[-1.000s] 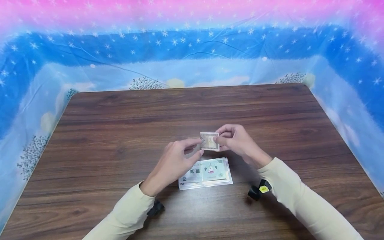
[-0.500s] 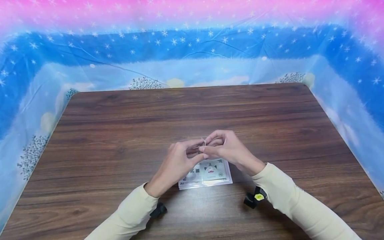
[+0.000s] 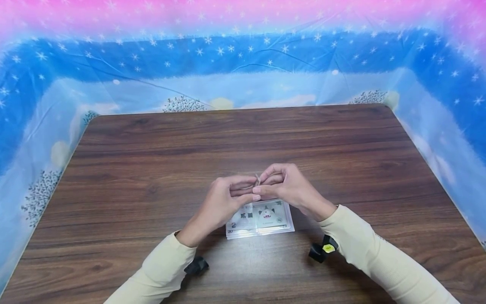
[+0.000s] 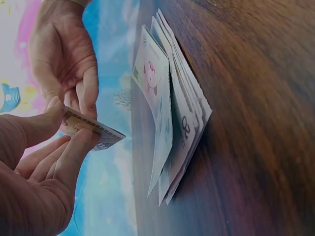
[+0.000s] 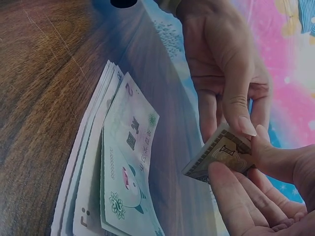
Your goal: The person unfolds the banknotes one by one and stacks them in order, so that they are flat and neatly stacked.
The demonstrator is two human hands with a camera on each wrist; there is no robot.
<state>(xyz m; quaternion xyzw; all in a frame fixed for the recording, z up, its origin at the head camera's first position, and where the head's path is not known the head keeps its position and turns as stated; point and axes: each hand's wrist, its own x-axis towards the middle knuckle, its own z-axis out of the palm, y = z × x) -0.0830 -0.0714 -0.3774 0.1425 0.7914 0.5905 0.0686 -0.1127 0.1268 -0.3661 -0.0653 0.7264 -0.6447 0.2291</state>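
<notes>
Above a stack of play banknotes [image 3: 265, 217], my two hands meet at a small folded banknote [image 3: 257, 179], seen almost edge-on from the head. My left hand [image 3: 218, 204] pinches one side of it between thumb and fingers. My right hand [image 3: 294, 188] pinches the other side, thumb and fingertips close to the left ones. From the right wrist, the folded banknote [image 5: 224, 153] shows a brownish printed face with a dark border. In the left wrist view, the folded banknote [image 4: 91, 127] hangs apart from the stack [image 4: 177, 113]. Fingers cover part of the note.
The stack lies on a dark wood-grain table [image 3: 152, 160], a greenish note with a cartoon face and a 2 on top. A blue and pink snowflake cloth [image 3: 243, 55] hangs round the table's back and sides. Black wrist cameras [image 3: 318, 252] hang below the sleeves.
The folded banknote has turned from facing the head camera to edge-on. My right hand has moved left and slightly nearer, bringing the fingertips of both hands together. The stack stays put.
</notes>
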